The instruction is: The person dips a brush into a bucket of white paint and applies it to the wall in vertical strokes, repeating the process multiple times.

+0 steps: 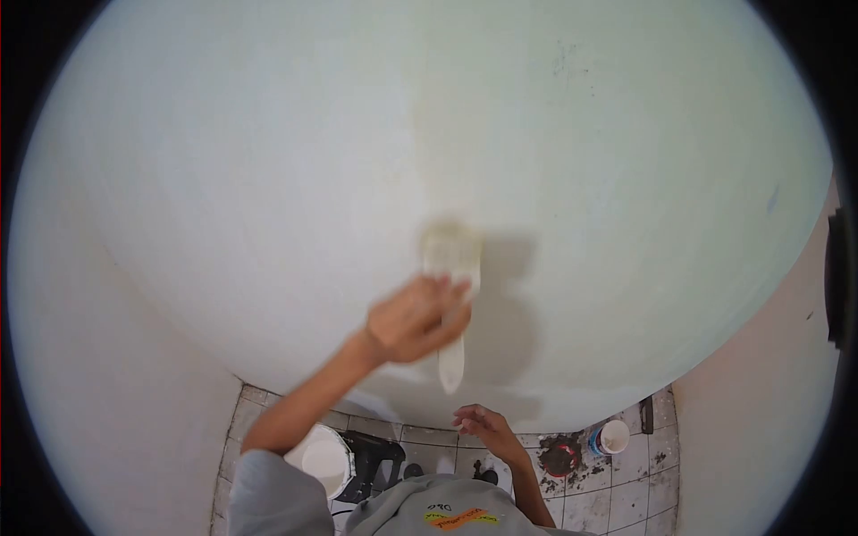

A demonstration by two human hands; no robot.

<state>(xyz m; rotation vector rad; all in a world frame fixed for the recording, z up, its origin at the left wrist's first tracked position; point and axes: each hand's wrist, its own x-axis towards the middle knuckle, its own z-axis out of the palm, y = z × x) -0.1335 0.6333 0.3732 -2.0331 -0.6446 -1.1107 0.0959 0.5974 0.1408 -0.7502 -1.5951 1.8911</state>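
My left hand (418,320) is raised in front of the wall and closed round the handle of a wide, pale paintbrush (451,366). The brush stands upright, its bristles pointing up against or very near the wall (626,223); motion blurs its head. On the left the wall looks whiter, on the right pale green, and a shadow of hand and brush falls to the right. Lower down, my right hand (483,422) hangs near the foot of the wall, fingers loosely bent and apart, with nothing visible in it.
A bucket of white paint (323,460) stands on the tiled floor at lower left, beside a black stool-like object (371,464). Toward the right are a red round item (559,458) amid dark debris, a small tub (613,436) and a dark strip (646,414). Side walls close in both sides.
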